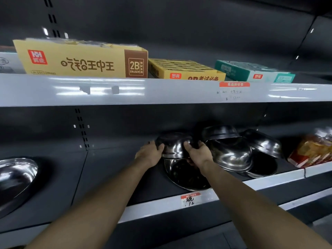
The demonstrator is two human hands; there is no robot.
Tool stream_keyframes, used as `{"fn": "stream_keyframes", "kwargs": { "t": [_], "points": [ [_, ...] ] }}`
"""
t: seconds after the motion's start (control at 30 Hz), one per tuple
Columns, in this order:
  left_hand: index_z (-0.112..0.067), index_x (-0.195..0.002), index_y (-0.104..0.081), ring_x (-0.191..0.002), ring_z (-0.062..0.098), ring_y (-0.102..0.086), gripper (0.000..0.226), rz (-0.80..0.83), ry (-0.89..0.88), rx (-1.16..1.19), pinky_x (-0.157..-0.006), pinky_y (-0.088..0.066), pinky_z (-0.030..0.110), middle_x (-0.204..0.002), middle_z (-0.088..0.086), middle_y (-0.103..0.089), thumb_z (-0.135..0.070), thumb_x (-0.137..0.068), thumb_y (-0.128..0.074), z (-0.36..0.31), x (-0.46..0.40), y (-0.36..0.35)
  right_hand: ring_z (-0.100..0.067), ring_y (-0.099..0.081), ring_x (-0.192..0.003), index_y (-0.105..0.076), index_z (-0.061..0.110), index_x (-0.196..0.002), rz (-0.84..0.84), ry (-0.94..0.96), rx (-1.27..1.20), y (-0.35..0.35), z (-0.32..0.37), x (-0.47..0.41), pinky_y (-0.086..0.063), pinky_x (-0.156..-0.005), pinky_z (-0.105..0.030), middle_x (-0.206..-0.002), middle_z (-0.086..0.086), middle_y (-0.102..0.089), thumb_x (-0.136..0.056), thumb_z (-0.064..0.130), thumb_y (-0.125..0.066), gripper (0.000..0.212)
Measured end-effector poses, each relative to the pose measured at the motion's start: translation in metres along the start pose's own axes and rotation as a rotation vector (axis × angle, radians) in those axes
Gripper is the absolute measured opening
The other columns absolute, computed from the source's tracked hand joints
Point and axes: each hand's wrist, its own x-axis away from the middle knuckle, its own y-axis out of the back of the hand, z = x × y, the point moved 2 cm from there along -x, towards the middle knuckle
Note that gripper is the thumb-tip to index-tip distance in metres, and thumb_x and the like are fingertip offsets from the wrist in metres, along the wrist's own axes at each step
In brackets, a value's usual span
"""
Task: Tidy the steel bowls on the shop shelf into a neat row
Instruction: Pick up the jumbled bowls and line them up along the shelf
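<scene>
An upturned steel bowl [172, 145] is gripped from both sides, my left hand [150, 154] on its left wall and my right hand [198, 153] on its right. It rests above an upright steel bowl [185, 175] near the shelf's front edge. To the right lies a jumbled heap of several more steel bowls: one upside down at the back [220, 132], a large one on its side [233, 155], another tilted at the far right [264, 143]. All sit on the dark lower shelf [111, 169].
A large steel basin [15, 178] sits at the far left of the same shelf. Red and orange packets [312, 150] lie to the right of the heap. The white upper shelf [143, 90] overhead carries eraser boxes [80, 59]. A price tag [190, 199] hangs on the front rail.
</scene>
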Motion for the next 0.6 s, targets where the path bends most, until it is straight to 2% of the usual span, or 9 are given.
{"fn": "stream_keyframes", "kwargs": {
  "t": [0.03, 0.13, 0.17, 0.23, 0.3, 0.37, 0.5, 0.6],
  "points": [
    [-0.012, -0.143, -0.042, -0.131, 0.033, -0.048, 0.062, 0.013, 0.007, 0.017, -0.102, -0.041, 0.042, -0.144, 0.014, -0.048, -0.055, -0.099, -0.031, -0.001, -0.005, -0.002, -0.017, -0.070, -0.066, -0.061, 0.018, -0.122, -0.004, -0.011, 0.013, -0.001, 0.000, -0.003, -0.059, -0.066, -0.031, -0.091, 0.001, -0.073, -0.084, 0.055, -0.067, 0.053],
    [-0.015, -0.145, -0.043, -0.133, 0.033, -0.047, 0.061, 0.065, 0.020, 0.098, -0.108, -0.038, 0.040, -0.144, 0.013, -0.050, -0.055, -0.101, -0.028, -0.004, -0.015, -0.009, -0.024, -0.069, -0.102, -0.059, 0.016, -0.131, -0.010, -0.011, 0.103, -0.004, -0.003, -0.010, -0.055, -0.092, -0.035, -0.113, -0.003, -0.072, -0.080, 0.060, -0.067, 0.068],
    [-0.016, -0.144, -0.044, -0.132, 0.033, -0.047, 0.060, 0.071, 0.026, 0.135, -0.108, -0.037, 0.039, -0.144, 0.013, -0.051, -0.054, -0.101, -0.028, -0.005, -0.017, -0.012, -0.025, -0.065, -0.112, -0.056, 0.014, -0.137, -0.023, -0.009, 0.134, -0.005, -0.003, -0.011, -0.050, -0.098, -0.031, -0.122, -0.005, -0.070, -0.080, 0.060, -0.068, 0.074],
    [-0.014, -0.141, -0.049, -0.130, 0.032, -0.050, 0.060, 0.055, 0.057, 0.201, -0.106, -0.039, 0.038, -0.141, 0.013, -0.054, -0.053, -0.101, -0.028, -0.007, -0.019, -0.015, -0.025, -0.059, -0.123, -0.051, 0.013, -0.144, -0.053, -0.004, 0.158, -0.005, -0.003, -0.010, -0.042, -0.093, -0.024, -0.133, -0.006, -0.064, -0.080, 0.058, -0.069, 0.080],
    [-0.011, -0.139, -0.051, -0.129, 0.033, -0.051, 0.063, 0.024, 0.113, 0.222, -0.105, -0.040, 0.038, -0.140, 0.015, -0.055, -0.055, -0.101, -0.027, -0.008, -0.019, -0.015, -0.025, -0.059, -0.123, -0.051, 0.013, -0.143, -0.062, 0.013, 0.165, -0.006, -0.001, -0.007, -0.042, -0.086, -0.026, -0.133, -0.005, -0.064, -0.080, 0.059, -0.070, 0.079],
    [-0.009, -0.138, -0.051, -0.129, 0.034, -0.051, 0.067, -0.005, 0.166, 0.230, -0.104, -0.040, 0.038, -0.139, 0.016, -0.055, -0.058, -0.100, -0.027, -0.007, -0.016, -0.013, -0.024, -0.063, -0.115, -0.059, 0.016, -0.133, -0.049, 0.047, 0.184, -0.005, 0.002, -0.002, -0.044, -0.080, -0.028, -0.121, -0.002, -0.069, -0.079, 0.060, -0.070, 0.070],
    [-0.011, -0.135, -0.054, -0.127, 0.034, -0.053, 0.066, -0.082, 0.211, 0.259, -0.103, -0.042, 0.038, -0.136, 0.017, -0.058, -0.060, -0.098, -0.028, -0.003, 0.000, -0.001, -0.026, -0.066, -0.106, -0.068, 0.020, -0.114, -0.036, 0.139, 0.266, -0.001, 0.010, 0.013, -0.047, -0.077, -0.031, -0.108, -0.002, -0.073, -0.078, 0.063, -0.067, 0.056],
    [-0.013, -0.131, -0.054, -0.123, 0.033, -0.055, 0.065, -0.182, 0.237, 0.330, -0.094, -0.042, 0.035, -0.131, 0.013, -0.060, -0.062, -0.097, -0.030, -0.002, 0.017, 0.006, -0.025, -0.068, -0.100, -0.069, 0.023, -0.107, -0.019, 0.225, 0.263, 0.003, 0.014, 0.024, -0.045, -0.074, -0.029, -0.101, -0.001, -0.075, -0.078, 0.062, -0.068, 0.049]
  ]
}}
